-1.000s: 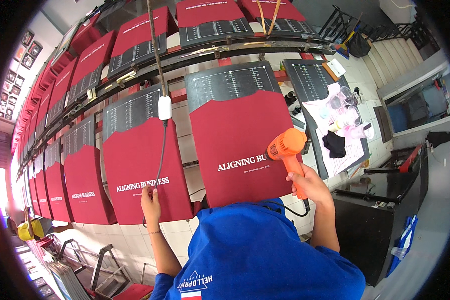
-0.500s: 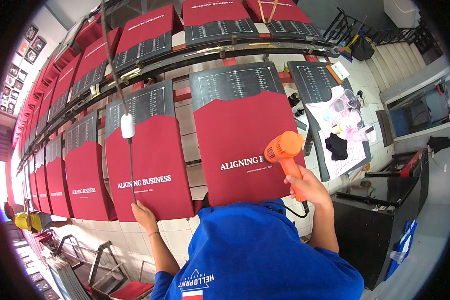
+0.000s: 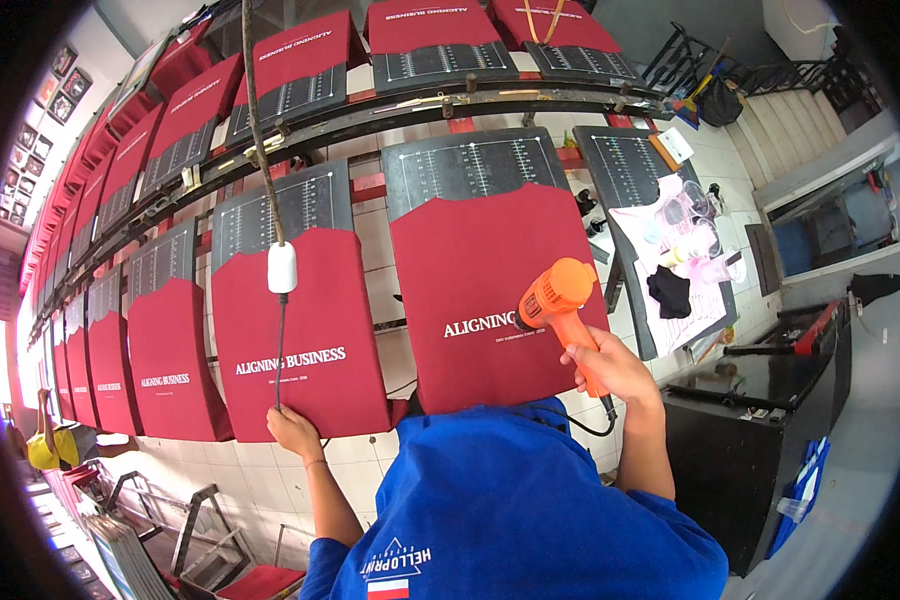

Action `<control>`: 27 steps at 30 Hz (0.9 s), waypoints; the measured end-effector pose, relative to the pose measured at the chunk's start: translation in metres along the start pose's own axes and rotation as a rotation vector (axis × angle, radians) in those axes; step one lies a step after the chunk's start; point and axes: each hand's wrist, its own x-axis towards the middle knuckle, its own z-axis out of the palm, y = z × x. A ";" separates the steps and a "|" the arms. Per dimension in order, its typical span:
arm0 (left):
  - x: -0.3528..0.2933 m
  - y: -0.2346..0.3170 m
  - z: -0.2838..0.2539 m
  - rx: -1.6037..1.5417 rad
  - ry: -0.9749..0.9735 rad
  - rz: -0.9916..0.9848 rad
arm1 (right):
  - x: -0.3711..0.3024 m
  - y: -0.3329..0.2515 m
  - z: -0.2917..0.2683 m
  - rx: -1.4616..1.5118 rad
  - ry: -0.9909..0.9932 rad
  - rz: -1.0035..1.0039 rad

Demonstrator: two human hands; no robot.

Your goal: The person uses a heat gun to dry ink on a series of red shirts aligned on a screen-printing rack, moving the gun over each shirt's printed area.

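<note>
My right hand (image 3: 615, 366) is wrapped round the handle of an orange heat gun (image 3: 560, 290). Its dark nozzle points left, over the white print on a red shirt (image 3: 490, 250) stretched on a dark board. My left hand (image 3: 296, 432) is closed on a thin black cable (image 3: 281, 345) at the near edge of another printed red shirt (image 3: 315, 290). That cable runs up to a white plug connector (image 3: 282, 268), which hangs from a thicker cord (image 3: 260, 150). The heat gun's own cord leaves the handle below my right hand.
Rows of boards with red shirts stretch left and behind a dark metal rail (image 3: 400, 110). On the right board lie a pale printed cloth, a black cloth (image 3: 669, 291) and clear cups. A black cabinet (image 3: 730, 450) stands at right; a person in yellow (image 3: 52, 447) is far left.
The hanging cord and white connector have swung to the right. The heat gun has shifted slightly left, its nozzle covering more of the print. My left hand stays on the cable.
</note>
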 end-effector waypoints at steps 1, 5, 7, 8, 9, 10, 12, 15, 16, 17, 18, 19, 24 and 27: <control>0.000 -0.001 -0.003 -0.010 -0.006 0.007 | -0.002 -0.004 0.002 -0.015 -0.006 0.018; 0.002 -0.022 -0.001 -0.078 0.047 -0.001 | 0.000 0.005 0.013 -0.014 0.013 -0.014; 0.005 -0.035 -0.004 -0.084 0.053 -0.015 | -0.006 -0.001 0.017 -0.009 0.024 0.027; 0.009 -0.041 -0.004 -0.085 0.073 -0.019 | -0.008 -0.003 0.019 -0.007 0.029 0.047; 0.014 -0.044 -0.007 -0.088 0.092 -0.023 | -0.008 -0.002 0.025 0.013 0.058 0.023; 0.019 -0.047 -0.008 -0.090 0.111 -0.027 | -0.007 0.001 0.032 0.033 0.086 0.000; 0.029 -0.056 -0.009 -0.091 0.123 -0.042 | -0.006 0.001 0.037 0.051 0.100 -0.003; 0.036 -0.062 -0.007 -0.087 0.095 -0.093 | -0.005 -0.003 0.041 0.046 0.093 0.018; 0.037 -0.059 -0.006 -0.078 0.080 -0.122 | -0.003 0.000 0.047 0.045 0.115 -0.004; 0.039 -0.055 -0.004 -0.068 0.065 -0.150 | -0.002 0.001 0.051 0.044 0.138 -0.025; 0.040 -0.054 -0.003 -0.034 0.068 -0.151 | -0.001 0.000 0.052 0.043 0.119 -0.015; 0.040 -0.053 -0.002 -0.001 0.070 -0.152 | 0.000 -0.001 0.051 0.043 0.100 -0.005; 0.042 -0.049 0.002 0.083 0.095 -0.137 | 0.003 0.003 0.063 0.024 0.145 -0.048; 0.043 -0.053 0.005 0.080 0.111 -0.144 | 0.002 -0.004 0.059 0.072 0.111 -0.007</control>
